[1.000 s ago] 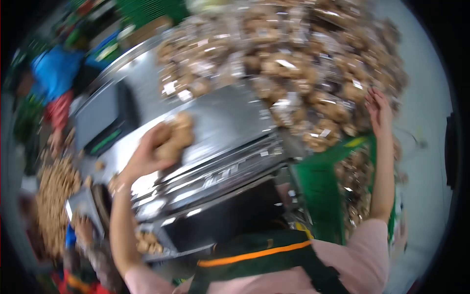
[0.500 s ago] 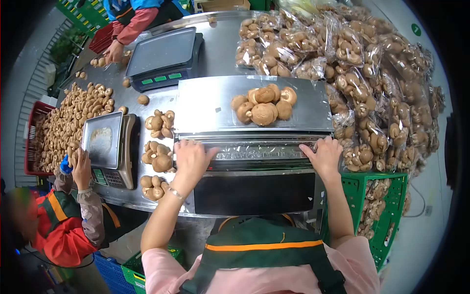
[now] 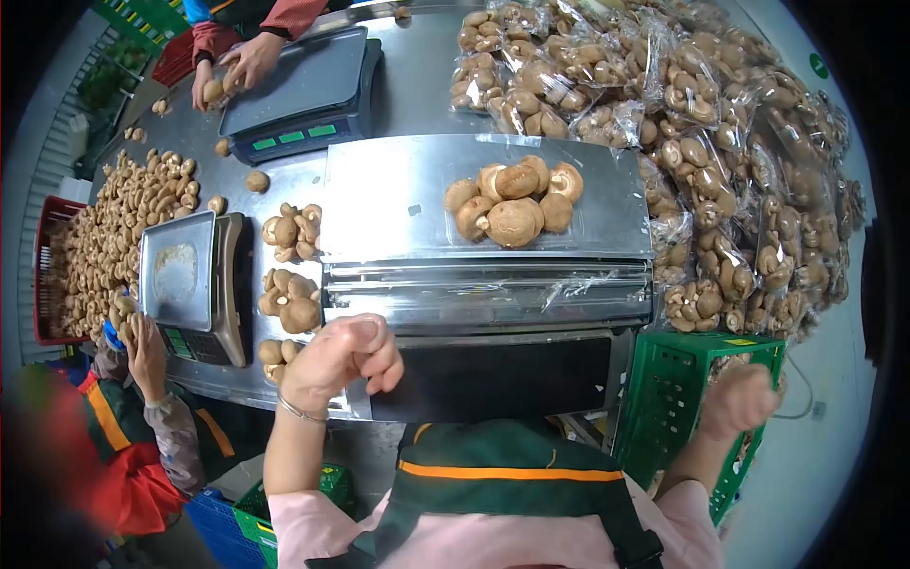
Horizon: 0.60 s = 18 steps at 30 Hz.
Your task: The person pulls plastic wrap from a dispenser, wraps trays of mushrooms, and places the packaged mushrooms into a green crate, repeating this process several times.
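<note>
My left hand (image 3: 349,358) is raised near the left front corner of the metal wrapping machine (image 3: 379,213), fingers curled closed; anything inside them is hidden. My right hand (image 3: 739,398), smeared by motion, hovers by the green crate (image 3: 664,379) at the right. Between and beyond my hands lie the machine's dark front plate (image 3: 493,379) and its roller slot (image 3: 483,294), with crumpled clear film (image 3: 583,283) at the right. On the machine's upper metal top rests a cluster of brown mushrooms (image 3: 514,222).
Several mushroom piles (image 3: 290,300) line the machine's left side. Bagged mushrooms (image 3: 701,171) are heaped at the right. A co-worker's hand (image 3: 146,356) is beside a scale (image 3: 180,270); another person's hands (image 3: 251,62) hold mushrooms by a second scale (image 3: 299,85). Loose mushrooms (image 3: 133,223) spread left.
Both my hands have left the roller slot and come back toward me, the right one swinging outward over the crate. The far person's hands have moved up to the edge of the far scale.
</note>
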### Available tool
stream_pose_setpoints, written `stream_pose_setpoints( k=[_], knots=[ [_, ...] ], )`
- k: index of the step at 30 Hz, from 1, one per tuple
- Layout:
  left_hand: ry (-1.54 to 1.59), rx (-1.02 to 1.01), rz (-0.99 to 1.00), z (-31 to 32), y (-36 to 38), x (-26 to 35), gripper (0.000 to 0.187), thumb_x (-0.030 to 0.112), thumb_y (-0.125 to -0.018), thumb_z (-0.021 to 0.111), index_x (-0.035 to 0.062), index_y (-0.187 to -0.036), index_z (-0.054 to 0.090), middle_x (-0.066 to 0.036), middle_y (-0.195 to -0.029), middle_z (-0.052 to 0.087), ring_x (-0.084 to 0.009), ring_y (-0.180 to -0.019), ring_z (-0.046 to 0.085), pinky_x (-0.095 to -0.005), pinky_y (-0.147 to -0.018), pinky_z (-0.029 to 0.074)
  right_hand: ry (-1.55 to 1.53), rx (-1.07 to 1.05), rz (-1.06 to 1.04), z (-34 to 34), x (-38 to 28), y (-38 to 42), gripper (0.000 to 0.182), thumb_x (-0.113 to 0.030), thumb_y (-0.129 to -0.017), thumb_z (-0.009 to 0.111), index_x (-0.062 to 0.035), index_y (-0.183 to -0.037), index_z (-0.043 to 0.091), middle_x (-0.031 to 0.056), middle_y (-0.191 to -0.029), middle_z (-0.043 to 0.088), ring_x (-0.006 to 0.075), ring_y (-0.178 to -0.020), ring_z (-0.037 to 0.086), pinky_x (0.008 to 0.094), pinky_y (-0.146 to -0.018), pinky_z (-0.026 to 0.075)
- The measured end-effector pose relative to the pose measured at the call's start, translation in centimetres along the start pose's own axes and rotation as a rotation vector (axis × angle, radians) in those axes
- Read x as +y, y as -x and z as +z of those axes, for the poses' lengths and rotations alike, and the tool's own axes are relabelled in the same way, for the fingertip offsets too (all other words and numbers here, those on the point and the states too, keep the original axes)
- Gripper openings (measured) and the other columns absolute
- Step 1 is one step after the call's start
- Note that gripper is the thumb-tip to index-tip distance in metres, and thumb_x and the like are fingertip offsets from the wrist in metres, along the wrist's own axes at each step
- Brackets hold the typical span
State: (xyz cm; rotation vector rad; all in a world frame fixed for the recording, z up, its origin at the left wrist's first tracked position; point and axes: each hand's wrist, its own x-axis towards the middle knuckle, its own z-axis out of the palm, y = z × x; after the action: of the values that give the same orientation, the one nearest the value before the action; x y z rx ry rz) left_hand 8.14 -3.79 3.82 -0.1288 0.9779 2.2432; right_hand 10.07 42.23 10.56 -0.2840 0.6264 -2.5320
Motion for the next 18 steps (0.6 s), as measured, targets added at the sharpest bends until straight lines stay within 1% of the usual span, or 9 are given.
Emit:
stream_pose_setpoints(
  k=[1,4,6,8,10,13,16,17,18],
  knots=[
    [-0.144,0.022,0.027,0.1,-0.6,0.7,0.032,0.026,-0.090,0.039,0.0095,-0.062,0.036,-0.004,-0.053,0.039,-0.0179,-0.047,0.043,-0.0266,-0.043,0.035,0.231,-0.302,0.025,2.1,-2.6,-2.4,0.010,0.000,-0.078,0.049,-0.0023,-0.068,0.049,0.0047,-0.066,0.052,0.0152,-0.050,0.047,0.0250,-0.044,0.036],
    [-0.254,0.002,0.020,-0.4,-1.6,1.7,0.035,0.027,-0.090,0.039,0.0080,-0.061,0.038,-0.008,-0.056,0.046,-0.0215,-0.057,0.051,-0.0282,-0.052,0.041,1.373,0.737,0.038,0.3,-2.2,-1.5,0.006,0.001,-0.076,0.055,-0.0006,-0.082,0.057,0.0080,-0.073,0.055,0.0168,-0.064,0.054,0.0271,-0.057,0.043],
    [-0.291,0.002,0.010,-0.7,-2.4,1.6,0.035,0.025,-0.090,0.038,0.0084,-0.060,0.036,-0.008,-0.055,0.045,-0.0216,-0.057,0.051,-0.0285,-0.052,0.041,2.017,0.225,0.073,-1.1,1.9,-7.6,0.020,-0.005,-0.077,0.060,-0.0080,-0.097,0.059,0.0086,-0.091,0.058,0.0204,-0.073,0.054,0.0305,-0.066,0.043],
    [-0.256,0.032,0.005,-0.4,-2.8,1.4,0.034,0.021,-0.089,0.037,0.0093,-0.058,0.035,-0.009,-0.055,0.045,-0.0221,-0.057,0.050,-0.0290,-0.052,0.041,2.267,-0.134,-0.056,-4.6,4.4,-10.1,0.024,-0.007,-0.074,0.064,-0.0077,-0.097,0.059,0.0098,-0.101,0.056,0.0235,-0.086,0.052,0.0326,-0.078,0.039],
    [-0.271,0.097,-0.017,-0.5,-2.8,1.5,0.033,0.019,-0.088,0.036,0.0097,-0.057,0.034,-0.009,-0.054,0.045,-0.0225,-0.057,0.050,-0.0294,-0.052,0.041,2.267,-0.220,-0.133,-6.6,5.7,-11.7,0.024,-0.006,-0.072,0.064,-0.0073,-0.095,0.059,0.0079,-0.101,0.055,0.0254,-0.091,0.051,0.0349,-0.083,0.036],
    [-0.176,0.072,0.032,-0.6,-2.6,1.3,0.031,0.017,-0.085,0.035,0.0102,-0.056,0.034,-0.012,-0.063,0.051,-0.0250,-0.069,0.053,-0.0310,-0.062,0.045,2.188,-0.191,-0.262,-8.9,6.7,-12.0,0.015,-0.005,-0.078,0.061,-0.0050,-0.092,0.056,0.0070,-0.092,0.058,0.0197,-0.077,0.055,0.0309,-0.072,0.041],
    [-0.299,0.117,0.184,-1.4,-1.7,-0.3,0.044,0.035,-0.090,0.038,0.0100,-0.054,0.033,-0.021,-0.087,0.061,-0.0327,-0.093,0.055,-0.0409,-0.082,0.043,1.511,0.504,0.038,-6.9,6.6,-9.2,0.005,-0.004,-0.086,0.055,-0.0035,-0.090,0.053,0.0048,-0.078,0.059,0.0114,-0.060,0.053,0.0240,-0.055,0.041],
    [-0.338,0.083,0.285,-1.3,-1.4,-1.2,0.047,0.040,-0.090,0.039,0.0100,-0.054,0.034,-0.022,-0.092,0.061,-0.0345,-0.097,0.054,-0.0438,-0.087,0.041,1.433,0.514,-0.046,-6.5,7.2,-8.0,0.003,-0.005,-0.089,0.053,-0.0027,-0.090,0.051,0.0042,-0.068,0.058,0.0056,-0.049,0.048,0.0199,-0.045,0.036],
    [-0.376,0.048,0.383,-1.2,-0.9,-1.9,0.052,0.046,-0.090,0.039,0.0100,-0.053,0.034,-0.023,-0.096,0.062,-0.0362,-0.102,0.053,-0.0468,-0.091,0.039,1.446,0.490,-0.092,-5.9,8.2,-6.3,0.005,-0.003,-0.087,0.054,-0.0024,-0.091,0.050,0.0051,-0.069,0.059,0.0070,-0.051,0.050,0.0204,-0.047,0.038]
  ],
)
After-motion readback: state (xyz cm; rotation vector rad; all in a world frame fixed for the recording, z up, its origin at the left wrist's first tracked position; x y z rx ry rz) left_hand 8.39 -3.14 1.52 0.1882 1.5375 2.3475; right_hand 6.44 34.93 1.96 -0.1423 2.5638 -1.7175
